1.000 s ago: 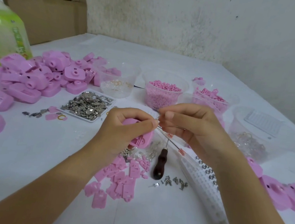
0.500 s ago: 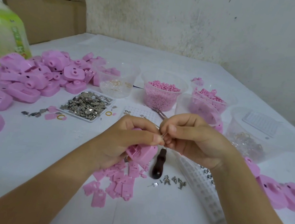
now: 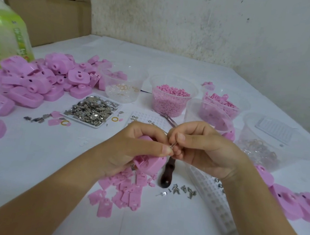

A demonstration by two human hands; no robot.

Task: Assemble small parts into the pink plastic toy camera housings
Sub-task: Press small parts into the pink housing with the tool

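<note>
Your left hand [image 3: 133, 145] grips a pink housing [image 3: 151, 163] — your right hand [image 3: 202, 148] pinches tweezers [image 3: 168, 119], tips at your left thumb; a dark-handled tool [image 3: 167, 173] lies beneath.

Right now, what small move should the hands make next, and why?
Probably guide the tip of the tweezers down into the pink housing. The right hand pinches them, and their tip meets the thumb of the left hand, which grips the housing just below.
</note>
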